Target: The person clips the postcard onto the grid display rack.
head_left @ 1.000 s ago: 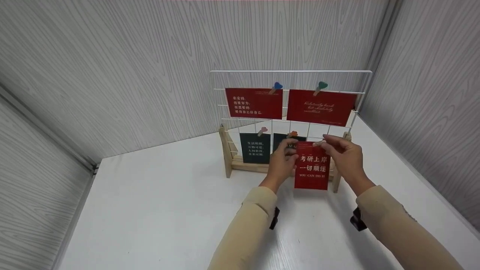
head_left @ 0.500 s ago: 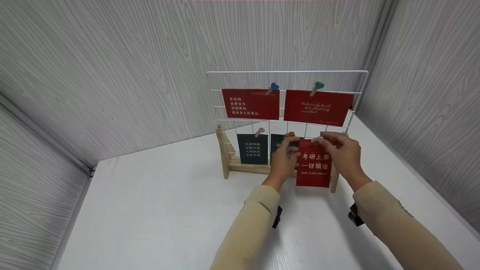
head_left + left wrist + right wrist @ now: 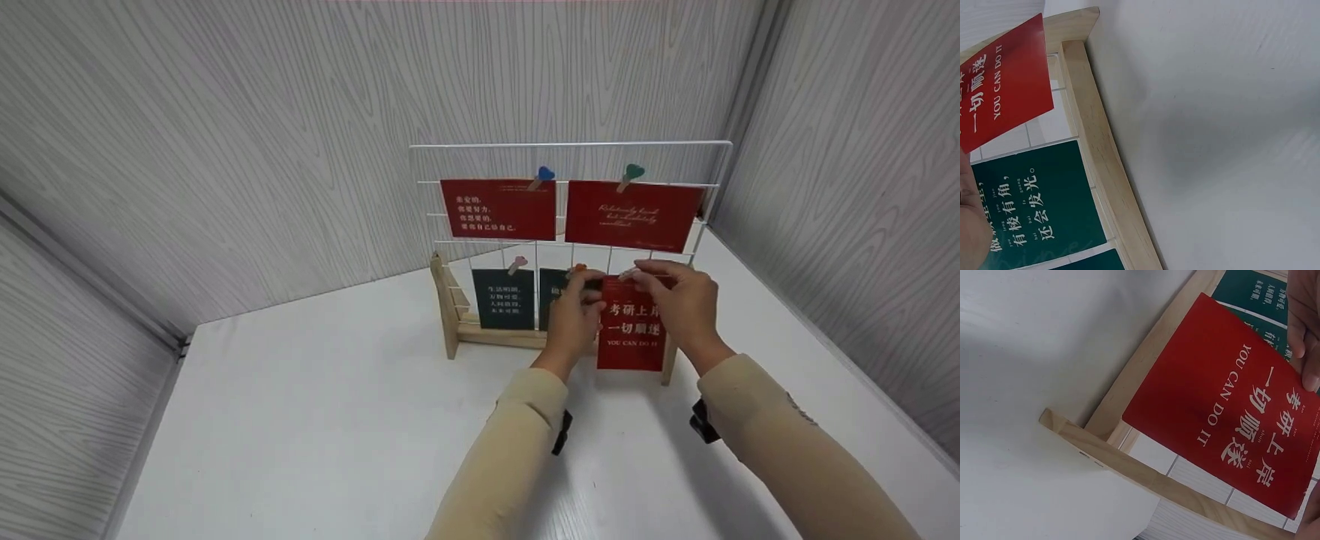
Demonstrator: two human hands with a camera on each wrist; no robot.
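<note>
An upright red card (image 3: 631, 330) with white lettering hangs before the lower right of a white wire grid (image 3: 570, 144). My left hand (image 3: 574, 322) pinches its left edge, as the right wrist view also shows, with fingertips on the card (image 3: 1230, 410). At the card's top edge my right hand (image 3: 686, 300) pinches a small pale clothespin (image 3: 628, 274), mostly covered by the fingers. Left of the held card, a dark green card (image 3: 553, 289) is partly hidden behind my left hand, under an orange clothespin (image 3: 577, 270).
Two red cards (image 3: 499, 208) hang higher up, under blue and green heart clothespins (image 3: 634, 172). Another green card (image 3: 504, 298) hangs lower left from a pink clothespin (image 3: 517, 262). The grid stands in a wooden base (image 3: 499, 335) on a white table (image 3: 315, 420), near grey wood-grain walls.
Both hands have brought the red card slightly up and closer to the grid, and a little right relative to it. The whole view has shifted a little.
</note>
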